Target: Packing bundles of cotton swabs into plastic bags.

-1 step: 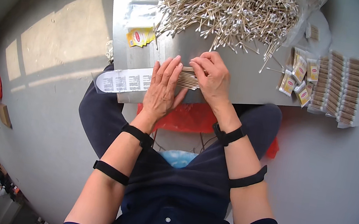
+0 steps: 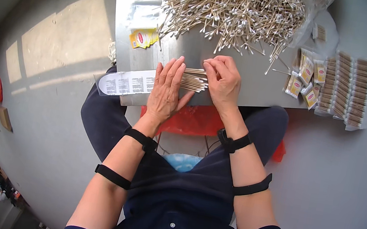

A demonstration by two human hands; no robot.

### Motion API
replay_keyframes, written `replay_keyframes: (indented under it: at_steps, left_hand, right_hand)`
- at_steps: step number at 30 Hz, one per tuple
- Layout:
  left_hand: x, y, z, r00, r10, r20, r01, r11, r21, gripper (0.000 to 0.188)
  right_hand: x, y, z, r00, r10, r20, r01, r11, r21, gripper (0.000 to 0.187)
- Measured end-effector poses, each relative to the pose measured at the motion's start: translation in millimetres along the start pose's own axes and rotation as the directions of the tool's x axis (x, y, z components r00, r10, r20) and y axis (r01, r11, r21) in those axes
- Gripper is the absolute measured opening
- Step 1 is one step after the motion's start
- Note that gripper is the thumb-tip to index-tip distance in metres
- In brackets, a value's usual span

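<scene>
My left hand (image 2: 165, 87) lies flat, fingers stretched out, over a fan of wooden cotton swabs (image 2: 193, 81) at the table's near edge. Its fingers cover the swabs' left ends. From under that hand a long white printed card (image 2: 125, 82) with a rounded end, in clear plastic, sticks out to the left. Beside the swabs' right ends, my right hand (image 2: 222, 81) has its fingers curled and pinched together. The uppermost swabs reach to its fingers; whatever the pinch holds is hidden. White swab tips show between the two hands.
A big heap of loose cotton swabs (image 2: 231, 10) covers the table's far side. Yellow cards (image 2: 144, 38) and clear bags (image 2: 143, 15) lie at left. On the right are labelled swab packs (image 2: 306, 70) and rows of packed swabs (image 2: 345, 89). Red plastic (image 2: 187, 120) hangs below the edge.
My right hand has shifted a little to the right, away from my left hand, uncovering more of the swab tips. The left hand stays flat in nearly the same place.
</scene>
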State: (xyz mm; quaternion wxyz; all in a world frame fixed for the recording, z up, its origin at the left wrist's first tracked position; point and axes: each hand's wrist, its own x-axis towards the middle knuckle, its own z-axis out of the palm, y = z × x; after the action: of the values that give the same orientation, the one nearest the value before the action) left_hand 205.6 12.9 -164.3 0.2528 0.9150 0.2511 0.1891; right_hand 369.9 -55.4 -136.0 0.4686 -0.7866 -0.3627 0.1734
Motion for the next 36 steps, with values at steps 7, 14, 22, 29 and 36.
replay_keyframes:
  at_steps: [7,14,22,29,36]
  left_hand:
    - [9,10,14,0.994,-0.083,-0.076,0.083,0.997,-0.005,0.09]
    - [7,12,7,0.969,-0.173,-0.177,0.14,0.972,-0.187,0.095]
    - [8,9,7,0.982,-0.15,-0.117,0.134,0.982,-0.132,0.086]
    - [29,12,14,0.852,-0.459,-0.253,0.245,0.775,-0.582,0.049]
    - [32,17,26,0.847,-0.456,-0.274,0.2,0.75,-0.63,0.048]
  right_hand:
    - [-25,9,-9,0.995,-0.021,-0.1,0.009,0.993,-0.12,0.015]
    - [-28,14,11,0.984,-0.031,-0.174,0.056,0.988,0.142,0.032]
    - [-35,10,37,0.983,-0.039,-0.181,0.074,0.979,0.189,0.035]
    - [-26,8,43,0.972,-0.006,-0.234,0.068,0.964,0.257,0.035]
    - [-27,5,52,0.983,-0.022,-0.18,0.064,0.971,0.232,0.035]
